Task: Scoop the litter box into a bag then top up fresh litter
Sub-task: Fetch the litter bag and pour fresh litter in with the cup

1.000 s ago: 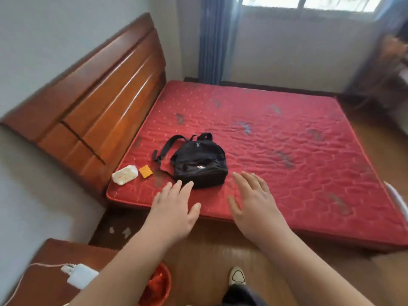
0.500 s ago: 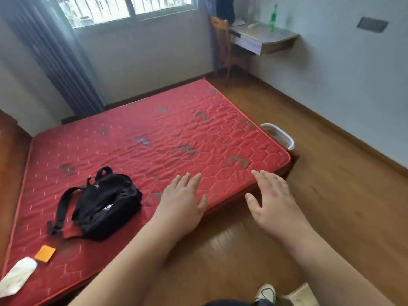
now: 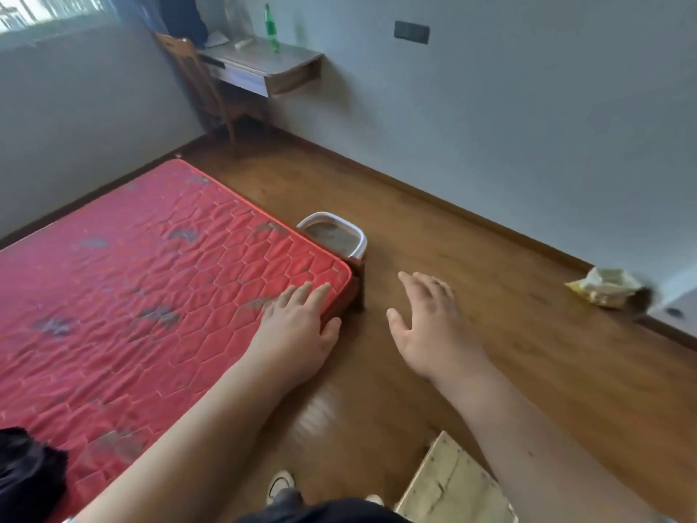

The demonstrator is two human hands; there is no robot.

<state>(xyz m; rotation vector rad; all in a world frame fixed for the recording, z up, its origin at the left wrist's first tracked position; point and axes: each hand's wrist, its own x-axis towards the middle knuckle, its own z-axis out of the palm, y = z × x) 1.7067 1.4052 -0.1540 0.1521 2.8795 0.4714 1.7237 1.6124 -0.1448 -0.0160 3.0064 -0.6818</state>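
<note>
Both my hands are held out in front of me and hold nothing. My left hand (image 3: 298, 326) is flat with the fingers straight and close together, over the near corner of the red mattress (image 3: 151, 277); I cannot tell whether the palm is touching the cover. My right hand (image 3: 430, 326) is spread wide, thumb out, above the wooden floor (image 3: 509, 258), apart from the bed.

The litter box (image 3: 360, 240) stands on the floor just beside that corner of the bed, beyond my left fingertips. It has a white rim and greyish litter inside, and the mattress edge hides part of it.

A crumpled yellowish bag (image 3: 603, 286) lies on the floor near the wall, far to my right. A black bag (image 3: 26, 477) lies on the mattress at the lower left. A pale board (image 3: 452, 488) is by my feet, next to my shoe (image 3: 279, 485). In the far corner a chair (image 3: 196, 77) stands at a desk (image 3: 264, 58) with a green bottle (image 3: 272, 30) on it.
</note>
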